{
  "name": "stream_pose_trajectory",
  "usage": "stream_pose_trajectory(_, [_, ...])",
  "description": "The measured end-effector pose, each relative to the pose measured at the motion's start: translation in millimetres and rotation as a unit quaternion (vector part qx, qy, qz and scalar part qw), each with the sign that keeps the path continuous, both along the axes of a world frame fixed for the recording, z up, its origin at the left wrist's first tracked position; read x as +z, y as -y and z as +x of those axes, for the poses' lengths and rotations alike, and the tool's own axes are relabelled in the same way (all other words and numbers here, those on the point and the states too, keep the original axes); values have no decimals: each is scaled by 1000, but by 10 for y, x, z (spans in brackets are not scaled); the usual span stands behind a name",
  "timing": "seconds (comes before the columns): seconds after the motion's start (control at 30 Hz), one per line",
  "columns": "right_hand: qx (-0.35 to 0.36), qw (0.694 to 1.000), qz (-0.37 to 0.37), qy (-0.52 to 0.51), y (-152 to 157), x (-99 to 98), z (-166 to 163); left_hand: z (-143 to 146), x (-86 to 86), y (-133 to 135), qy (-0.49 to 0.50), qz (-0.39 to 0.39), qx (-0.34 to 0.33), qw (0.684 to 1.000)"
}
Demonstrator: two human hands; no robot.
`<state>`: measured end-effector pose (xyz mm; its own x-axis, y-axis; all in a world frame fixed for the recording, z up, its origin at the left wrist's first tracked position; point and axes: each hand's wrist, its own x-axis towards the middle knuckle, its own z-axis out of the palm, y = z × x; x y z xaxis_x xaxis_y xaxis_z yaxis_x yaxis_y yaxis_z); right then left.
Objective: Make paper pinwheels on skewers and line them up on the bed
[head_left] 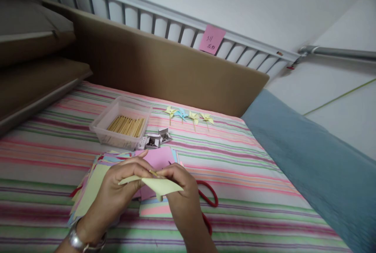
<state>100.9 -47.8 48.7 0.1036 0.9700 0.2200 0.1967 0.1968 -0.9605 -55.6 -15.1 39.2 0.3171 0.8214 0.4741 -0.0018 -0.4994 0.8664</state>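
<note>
Low in the middle of the view, my left hand and my right hand are both closed on a pale yellow paper pinwheel. The tip of a small wooden stick shows between the fingers, at the pinwheel's upper side. How the stick meets the paper is hidden by my fingers. Beneath the hands lie a pink paper sheet and a pile of coloured paper. Red-handled scissors rest partly behind my right wrist.
A clear plastic box holds many wooden sticks. Beside it are small open boxes of dark pins. Finished pinwheels in yellow and blue lie farther back, before a cardboard panel. Cardboard boxes stand at left.
</note>
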Motion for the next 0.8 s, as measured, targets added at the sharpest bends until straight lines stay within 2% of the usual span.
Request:
stream_pose_trajectory(0.47, [11,999,-14,-27,19,-60,-21,-2,-12,12,-6,26,13,1000])
stream_pose_trajectory(0.8, [2,1000,23,5,5,5,-5,-10,-45,-1,-6,24,29,999])
